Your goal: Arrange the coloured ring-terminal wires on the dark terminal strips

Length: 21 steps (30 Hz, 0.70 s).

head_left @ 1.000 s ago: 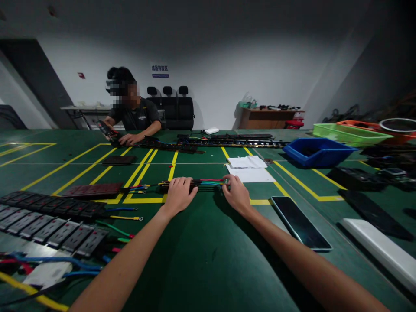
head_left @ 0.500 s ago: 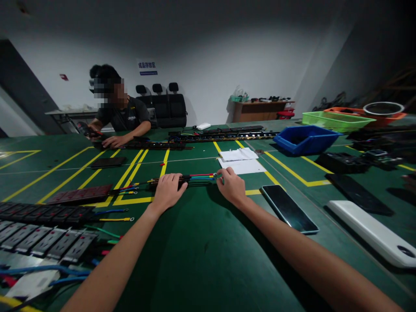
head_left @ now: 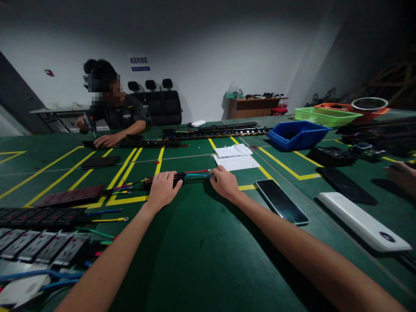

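Observation:
A thin black strip with red, blue and green wires [head_left: 191, 174] at its ends lies across the yellow lines on the green table [head_left: 208, 260]. My left hand [head_left: 162, 188] lies on its middle, fingers curled over the strip and pressing it down. My right hand [head_left: 223, 182] is at the strip's right end, fingers pinched on the coloured wire ends. More coloured wire ends [head_left: 125, 187] stick out at the strip's left end.
A phone [head_left: 281, 201] lies just right of my right arm, with a white bar [head_left: 362, 221] and black bar [head_left: 344, 185] beyond. Socket strips [head_left: 39, 242] fill the left. White papers [head_left: 234, 157], a blue bin [head_left: 295, 135] and a seated person [head_left: 110, 115] are farther off. Another hand [head_left: 401, 175] enters far right.
The view has swung right and up a little; both hands stay on the strip and wires. A hand has come into sight at the far right edge.

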Motion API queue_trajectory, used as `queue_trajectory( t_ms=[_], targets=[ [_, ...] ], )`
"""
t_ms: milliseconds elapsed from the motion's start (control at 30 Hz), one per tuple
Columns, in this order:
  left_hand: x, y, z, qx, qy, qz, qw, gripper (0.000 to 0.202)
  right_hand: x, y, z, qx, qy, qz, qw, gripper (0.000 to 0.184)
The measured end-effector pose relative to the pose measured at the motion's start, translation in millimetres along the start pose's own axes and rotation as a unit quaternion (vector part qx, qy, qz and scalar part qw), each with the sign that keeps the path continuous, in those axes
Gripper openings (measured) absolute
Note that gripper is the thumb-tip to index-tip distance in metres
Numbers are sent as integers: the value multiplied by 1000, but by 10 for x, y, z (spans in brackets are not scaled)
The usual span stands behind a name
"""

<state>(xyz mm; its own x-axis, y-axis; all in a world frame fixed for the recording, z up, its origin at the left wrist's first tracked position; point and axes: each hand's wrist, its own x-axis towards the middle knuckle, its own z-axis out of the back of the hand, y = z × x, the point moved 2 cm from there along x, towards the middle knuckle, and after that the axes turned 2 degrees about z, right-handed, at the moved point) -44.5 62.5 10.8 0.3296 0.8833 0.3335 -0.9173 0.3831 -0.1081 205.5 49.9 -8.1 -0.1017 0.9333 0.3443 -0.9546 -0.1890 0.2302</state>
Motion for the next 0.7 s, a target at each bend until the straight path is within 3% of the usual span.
queue_trajectory(
  t_ms=[200, 467, 700],
  targets=[
    [-5, -6, 0, 5, -6, -7, 1000, 51, 3, -19, 3, 30, -37, -10, 999, 22],
    [4, -19, 9, 3, 1, -3, 1000, 51, -10, -4, 13, 29, -64, -18, 997, 37],
    [2, -23, 11, -2, 0, -4, 1000, 50, 5, -9, 14, 17, -8, -20, 1000, 33]
  ],
)
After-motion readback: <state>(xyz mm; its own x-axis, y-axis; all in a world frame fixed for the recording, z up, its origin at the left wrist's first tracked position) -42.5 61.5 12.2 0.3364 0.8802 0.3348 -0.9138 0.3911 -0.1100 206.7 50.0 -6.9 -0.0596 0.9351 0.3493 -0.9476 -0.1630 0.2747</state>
